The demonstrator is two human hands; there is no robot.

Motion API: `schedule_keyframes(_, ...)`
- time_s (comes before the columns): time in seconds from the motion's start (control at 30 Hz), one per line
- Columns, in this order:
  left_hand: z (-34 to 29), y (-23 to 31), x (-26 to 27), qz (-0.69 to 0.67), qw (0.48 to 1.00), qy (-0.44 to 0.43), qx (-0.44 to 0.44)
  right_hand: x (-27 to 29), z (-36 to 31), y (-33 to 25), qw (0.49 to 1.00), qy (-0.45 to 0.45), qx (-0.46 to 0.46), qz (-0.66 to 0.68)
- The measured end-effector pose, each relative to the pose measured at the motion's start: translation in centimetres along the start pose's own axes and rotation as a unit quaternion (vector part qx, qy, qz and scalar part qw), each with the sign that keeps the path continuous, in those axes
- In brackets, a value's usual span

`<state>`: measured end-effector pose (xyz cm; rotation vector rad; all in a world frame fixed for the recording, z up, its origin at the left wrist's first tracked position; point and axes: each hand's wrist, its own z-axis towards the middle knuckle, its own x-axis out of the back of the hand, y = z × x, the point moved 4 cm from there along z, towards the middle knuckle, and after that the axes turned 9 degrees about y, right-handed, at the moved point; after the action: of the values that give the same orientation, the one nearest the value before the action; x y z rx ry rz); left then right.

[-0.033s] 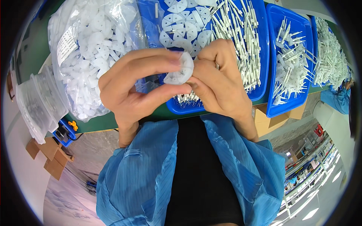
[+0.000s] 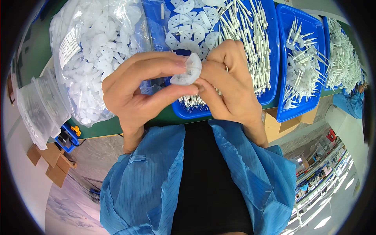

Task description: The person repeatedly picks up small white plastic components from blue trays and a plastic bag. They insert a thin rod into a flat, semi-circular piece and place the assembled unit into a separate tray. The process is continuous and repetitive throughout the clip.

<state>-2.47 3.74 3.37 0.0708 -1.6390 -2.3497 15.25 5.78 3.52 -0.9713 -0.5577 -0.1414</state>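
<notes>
- Fingers of the left hand (image 2: 131, 90) are bent into an open C, and the cupped white plastic piece (image 2: 190, 70) is pinched between their tips above and the thumb below.
- Fingers of the right hand (image 2: 232, 86) are curled inward, with thumb and forefinger drawn together at the right edge of the piece; what exactly is pinched there cannot be told.
- The piece is held in front of the chest, above the near part of a large blue tray (image 2: 275, 58), with its hollow side turned upward, perhaps so that its inside can be seen and both thumbs can be brought to its lower edge.
- In that tray, fan-shaped white pieces (image 2: 197, 33) are laid beside slender white rods (image 2: 250, 47), apparently so that both kinds are kept within reach.
- More loose white pieces are contained in a clear plastic bag (image 2: 98, 51) on the green counter (image 2: 102, 131), left of the tray.
- A smaller blue tray (image 2: 298, 112), holding rods and white parts mixed, is set to the right.
- The right fingertips and part of the piece's rim are hidden behind the knuckles; the bag and large tray are cut off at the top.
</notes>
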Motion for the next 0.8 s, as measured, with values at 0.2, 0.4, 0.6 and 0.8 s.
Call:
schedule_keyframes(0.2,-0.3,0.4,-1.4,0.041,0.984,-0.025,-0.174,-0.4,0.3,-0.9,0.959,0.046,-0.248,0.133)
schedule_keyframes(0.4,-1.7,0.4,-1.2,-0.056,0.977,-0.014,-0.204,2.2,1.0,-0.6,0.966,0.019,-0.257,0.015)
schedule_keyframes(0.6,-1.0,-1.1,-1.7,-0.241,0.968,-0.049,-0.043,5.5,5.2,5.1,0.966,0.056,-0.007,-0.254)
schedule_keyframes(0.8,-1.5,-1.3,-1.4,-0.153,0.985,-0.012,0.084,4.8,5.7,6.8,0.939,-0.007,0.023,-0.342)
